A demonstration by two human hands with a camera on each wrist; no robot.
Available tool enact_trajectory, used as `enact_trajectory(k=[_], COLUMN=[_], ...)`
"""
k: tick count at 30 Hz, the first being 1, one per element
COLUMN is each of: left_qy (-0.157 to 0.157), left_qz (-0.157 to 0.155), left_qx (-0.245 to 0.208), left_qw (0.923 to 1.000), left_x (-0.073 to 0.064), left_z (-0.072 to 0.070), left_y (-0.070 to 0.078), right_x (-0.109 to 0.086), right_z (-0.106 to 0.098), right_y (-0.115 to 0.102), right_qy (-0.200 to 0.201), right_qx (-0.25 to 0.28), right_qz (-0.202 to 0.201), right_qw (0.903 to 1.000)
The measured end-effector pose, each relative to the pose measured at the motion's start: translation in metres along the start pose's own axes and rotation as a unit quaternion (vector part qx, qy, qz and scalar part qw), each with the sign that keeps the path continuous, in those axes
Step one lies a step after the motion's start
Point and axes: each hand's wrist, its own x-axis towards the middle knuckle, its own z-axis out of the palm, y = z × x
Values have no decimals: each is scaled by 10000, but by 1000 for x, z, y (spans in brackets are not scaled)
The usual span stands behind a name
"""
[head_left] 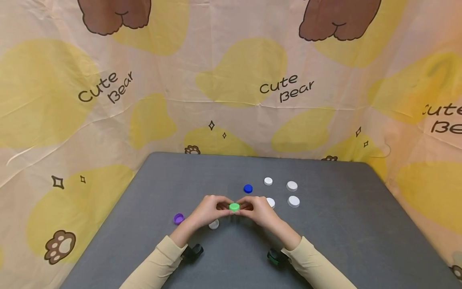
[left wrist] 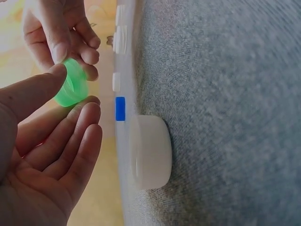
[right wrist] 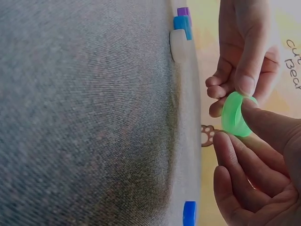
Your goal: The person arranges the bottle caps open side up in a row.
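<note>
1 green cap, held above the table between left hand and right hand, pinched by each with thumb and fingertip parted only by its width, best steadied with light, even pressure.

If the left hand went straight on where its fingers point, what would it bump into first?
Most likely the right hand, which faces the left hand across the green cap both are pinching; how exactly they line up in depth is hard to judge.
</note>
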Motion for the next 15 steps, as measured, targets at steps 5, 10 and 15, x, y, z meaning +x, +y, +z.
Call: enact_trajectory(k=[5, 10, 15], left_qy=[-109, -239, -362], left_qz=[-81, -134, -182], left_qx=[-145, -315, -515], left_qw=[9998, 9991, 9978], left_x=[0, 0, 0], left_z=[0, 1, 2], left_y=[-1, -1, -3], right_x=[-4, -7, -10], right_z=[-1, -2, -2], right_y=[-1, -1, 0], right_qy=[27, 43, 45], right_qx=[33, 54, 87], right_qz=[-8, -105, -252], right_qw=[10000, 9999, 9996])
